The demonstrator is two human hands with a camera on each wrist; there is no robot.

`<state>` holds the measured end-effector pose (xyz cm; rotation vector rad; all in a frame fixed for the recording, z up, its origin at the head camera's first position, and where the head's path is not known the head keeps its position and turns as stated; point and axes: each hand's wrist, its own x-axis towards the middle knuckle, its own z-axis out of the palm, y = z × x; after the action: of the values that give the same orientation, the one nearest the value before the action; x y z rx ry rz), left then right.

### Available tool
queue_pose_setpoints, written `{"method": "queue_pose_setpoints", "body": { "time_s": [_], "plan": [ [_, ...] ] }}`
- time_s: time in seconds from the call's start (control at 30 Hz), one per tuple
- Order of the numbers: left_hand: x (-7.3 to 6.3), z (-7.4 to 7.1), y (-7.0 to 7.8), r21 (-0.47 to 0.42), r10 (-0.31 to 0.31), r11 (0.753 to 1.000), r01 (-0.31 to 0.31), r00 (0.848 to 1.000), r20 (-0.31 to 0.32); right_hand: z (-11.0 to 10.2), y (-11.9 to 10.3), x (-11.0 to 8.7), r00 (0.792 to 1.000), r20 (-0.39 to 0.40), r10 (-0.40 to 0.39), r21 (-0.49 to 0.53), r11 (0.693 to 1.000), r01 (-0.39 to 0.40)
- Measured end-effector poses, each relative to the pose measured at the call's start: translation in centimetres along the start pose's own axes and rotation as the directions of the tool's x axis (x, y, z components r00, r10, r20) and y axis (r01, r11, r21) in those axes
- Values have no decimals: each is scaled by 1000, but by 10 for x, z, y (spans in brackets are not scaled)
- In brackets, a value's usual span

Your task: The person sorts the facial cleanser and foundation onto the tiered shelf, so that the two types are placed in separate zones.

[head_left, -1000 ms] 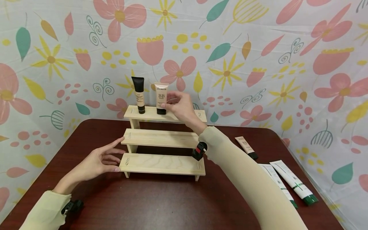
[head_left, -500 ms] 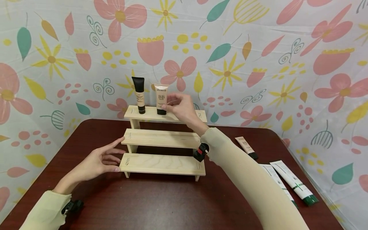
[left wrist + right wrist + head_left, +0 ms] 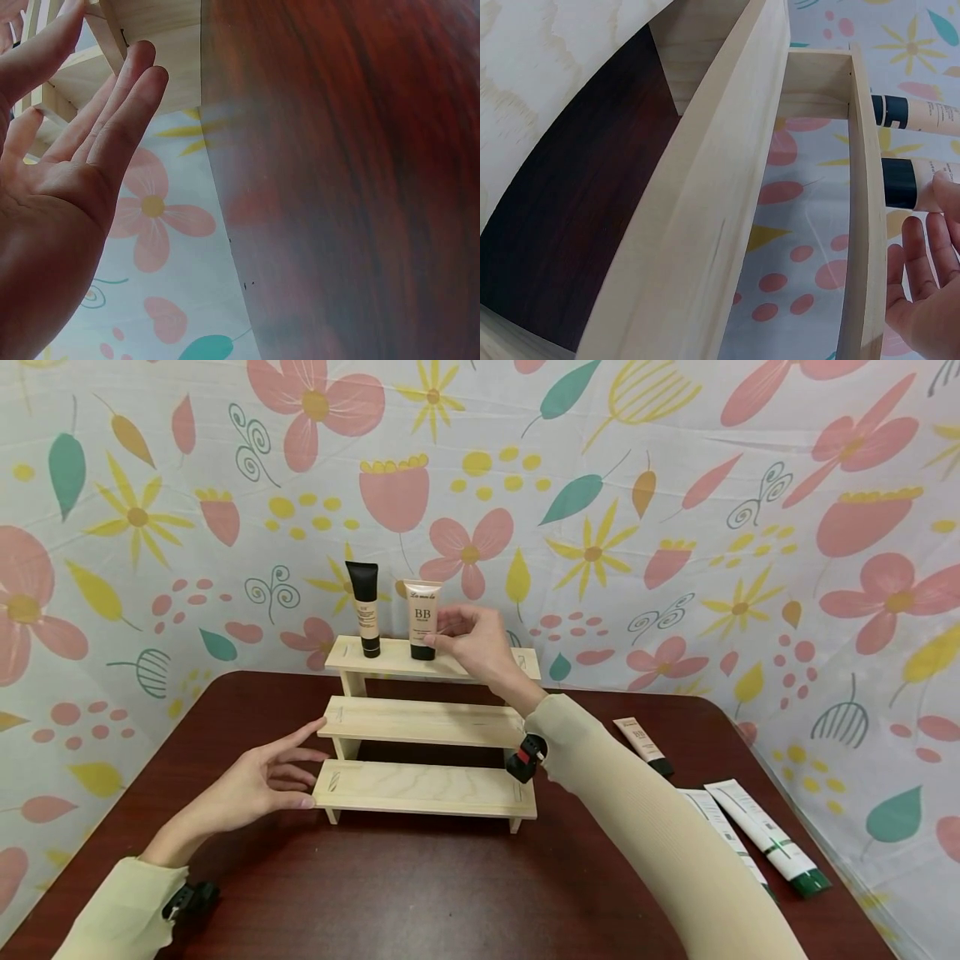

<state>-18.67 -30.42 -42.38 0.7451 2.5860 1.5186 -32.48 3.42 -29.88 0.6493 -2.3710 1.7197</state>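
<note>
My right hand [image 3: 480, 643] is at the top step of a three-tier wooden display rack [image 3: 427, 722]. Thumb and fingers pinch the lower right side of a beige BB cream tube [image 3: 422, 610], which stands upright on its black cap. To its left on the same step stands a slimmer tube [image 3: 365, 610], beige with a black upper end. In the right wrist view the thumb lies against the BB cream tube [image 3: 924, 184] just past its cap. My left hand [image 3: 258, 781] has its fingers extended, with thumb and index fingertips right at the rack's left ends.
Right of the rack, another beige BB cream tube [image 3: 643, 746] lies on the dark wooden table [image 3: 420, 893]. Two white tubes with green caps, a nearer one [image 3: 765, 835] and one partly behind the right sleeve [image 3: 723, 827], lie beside it. A floral cloth [image 3: 480, 468] hangs behind the table.
The right wrist has shifted very slightly right and down, while the BB cream tube stays on the top step. The left hand keeps its place at the rack.
</note>
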Motion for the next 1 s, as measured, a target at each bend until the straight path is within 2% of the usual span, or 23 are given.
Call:
{"method": "queue_pose_setpoints", "body": {
  "time_s": [0.53, 0.8, 1.0],
  "plan": [
    [0, 0, 1, -8, -4, 1000, 4, 1000, 2, -5, 4, -2, 1000, 5, -4, 24, 1000, 4],
    [-1, 0, 1, -1, -11, 1000, 11, 1000, 3, -22, 8, -10, 999, 37, -25, -4, 1000, 25],
    [-1, 0, 1, 6, -6, 1000, 6, 1000, 0, -43, 13, -19, 997, 61, -42, -25, 999, 44]
  ]
}}
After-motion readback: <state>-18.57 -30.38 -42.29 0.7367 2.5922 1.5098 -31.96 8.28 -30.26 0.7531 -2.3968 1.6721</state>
